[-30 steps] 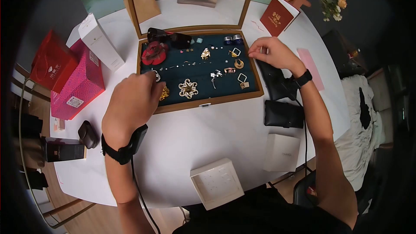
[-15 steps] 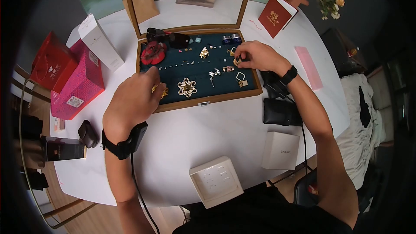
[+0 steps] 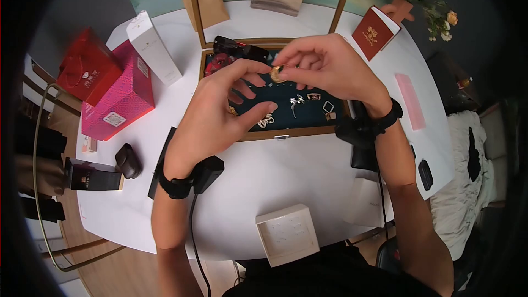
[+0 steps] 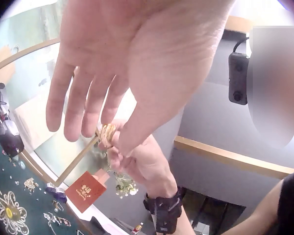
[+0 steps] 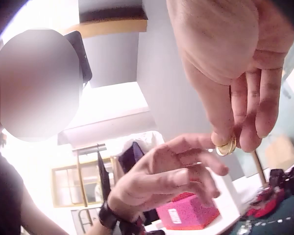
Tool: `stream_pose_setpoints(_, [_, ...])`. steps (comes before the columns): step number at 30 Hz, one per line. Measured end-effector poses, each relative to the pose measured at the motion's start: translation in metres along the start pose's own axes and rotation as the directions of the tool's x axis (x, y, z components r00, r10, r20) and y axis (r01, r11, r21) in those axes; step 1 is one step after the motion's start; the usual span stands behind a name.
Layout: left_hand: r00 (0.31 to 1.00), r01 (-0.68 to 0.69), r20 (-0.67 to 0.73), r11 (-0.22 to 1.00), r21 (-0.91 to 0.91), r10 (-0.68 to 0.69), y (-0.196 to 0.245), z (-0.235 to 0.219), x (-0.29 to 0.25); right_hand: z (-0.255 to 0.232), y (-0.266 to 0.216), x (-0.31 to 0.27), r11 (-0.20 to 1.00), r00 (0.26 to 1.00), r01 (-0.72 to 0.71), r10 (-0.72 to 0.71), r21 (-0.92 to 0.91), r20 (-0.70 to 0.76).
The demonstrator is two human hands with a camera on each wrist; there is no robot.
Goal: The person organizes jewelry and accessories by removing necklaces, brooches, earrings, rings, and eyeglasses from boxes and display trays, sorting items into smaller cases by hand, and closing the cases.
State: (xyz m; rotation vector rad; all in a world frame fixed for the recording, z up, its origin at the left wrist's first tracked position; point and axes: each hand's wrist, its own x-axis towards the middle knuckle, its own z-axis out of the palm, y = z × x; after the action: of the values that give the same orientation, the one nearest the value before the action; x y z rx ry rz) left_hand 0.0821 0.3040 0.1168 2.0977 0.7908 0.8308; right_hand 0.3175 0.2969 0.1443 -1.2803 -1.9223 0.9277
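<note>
Above the jewelry case, the right hand (image 3: pixel 335 71) pinches a round gold piece (image 3: pixel 276 74) between thumb and fingertips. Beside it the left hand (image 3: pixel 220 113) is spread, thumb apart, its index fingertip at the gold piece. The right wrist view shows the gold piece (image 5: pixel 226 147) under the right thumb, with the left hand's (image 5: pixel 166 178) index fingertip beside it. In the case's dark green lining (image 3: pixel 280 107) lie a silver brooch (image 3: pixel 297 100), a square-shaped earring (image 3: pixel 328 108) and a flower brooch (image 3: pixel 266 121), partly covered by the left hand.
An open white box (image 3: pixel 287 235) lies at the near table edge, and a white lid (image 3: pixel 366 203) near the right forearm. Pink box (image 3: pixel 124 99), red bag (image 3: pixel 88 71) and tall white box (image 3: pixel 153 47) stand left. A red booklet (image 3: pixel 374 34) stands at the back right.
The right hand has lifted the gold piece from the case's right side and moved left with it. The left hand has risen from the case's left side towards it, fingers spreading. The head view has shifted.
</note>
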Motion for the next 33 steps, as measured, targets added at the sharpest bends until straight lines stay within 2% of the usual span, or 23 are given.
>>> stream_pose_setpoints(1, [0.998, -0.028, -0.062, 0.997, -0.077, 0.024, 0.0, -0.001, 0.001, 0.004, -0.005, 0.006, 0.997, 0.998, 0.056, -0.058, 0.05, 0.027])
stream_pose_setpoints(2, [0.996, -0.004, -0.093, 0.989, -0.145, -0.009, 0.0, -0.004, 0.002, 0.006, -0.011, 0.011, 0.989, 0.992, 0.109, -0.115, 0.1, 0.052])
stream_pose_setpoints(3, [0.995, -0.006, -0.101, 0.991, -0.133, -0.008, -0.001, -0.006, 0.002, 0.009, -0.018, 0.015, 0.987, 0.99, 0.123, -0.129, 0.102, 0.054])
stream_pose_setpoints(6, [0.974, -0.063, -0.226, 0.967, -0.245, 0.006, -0.005, -0.009, 0.003, 0.014, -0.028, 0.027, 0.962, 0.986, 0.113, -0.14, 0.249, 0.095])
stream_pose_setpoints(11, [0.955, -0.099, -0.296, 0.926, -0.365, -0.015, -0.003, -0.016, 0.003, 0.015, -0.033, 0.036, 0.936, 0.982, 0.129, -0.166, 0.326, 0.087])
stream_pose_setpoints(13, [0.962, -0.048, -0.254, 0.847, -0.529, -0.104, -0.004, -0.018, 0.004, 0.016, -0.032, 0.037, 0.918, 0.98, 0.163, -0.193, 0.363, 0.047])
stream_pose_setpoints(19, [0.977, 0.057, -0.14, 0.827, -0.56, -0.162, -0.006, -0.025, 0.003, 0.01, -0.032, 0.034, 0.927, 0.975, 0.163, -0.205, 0.339, 0.091])
stream_pose_setpoints(26, [0.98, 0.052, -0.117, 0.777, -0.627, -0.16, -0.004, -0.021, 0.001, 0.008, -0.029, 0.03, 0.921, 0.973, 0.151, -0.202, 0.36, 0.109])
stream_pose_setpoints(28, [0.98, 0.056, -0.13, 0.83, -0.554, -0.153, -0.003, -0.021, 0.001, 0.009, -0.024, 0.03, 0.934, 0.98, 0.154, -0.185, 0.323, 0.069])
stream_pose_setpoints(32, [0.976, 0.095, -0.134, 0.89, -0.445, -0.171, -0.005, -0.016, 0.002, 0.004, -0.022, 0.025, 0.969, 0.99, 0.078, -0.104, 0.235, 0.1])
stream_pose_setpoints(33, [0.974, 0.12, -0.13, 0.905, -0.408, -0.187, -0.003, -0.015, 0.003, 0.002, -0.015, 0.025, 0.973, 0.987, 0.114, -0.134, 0.2, 0.092])
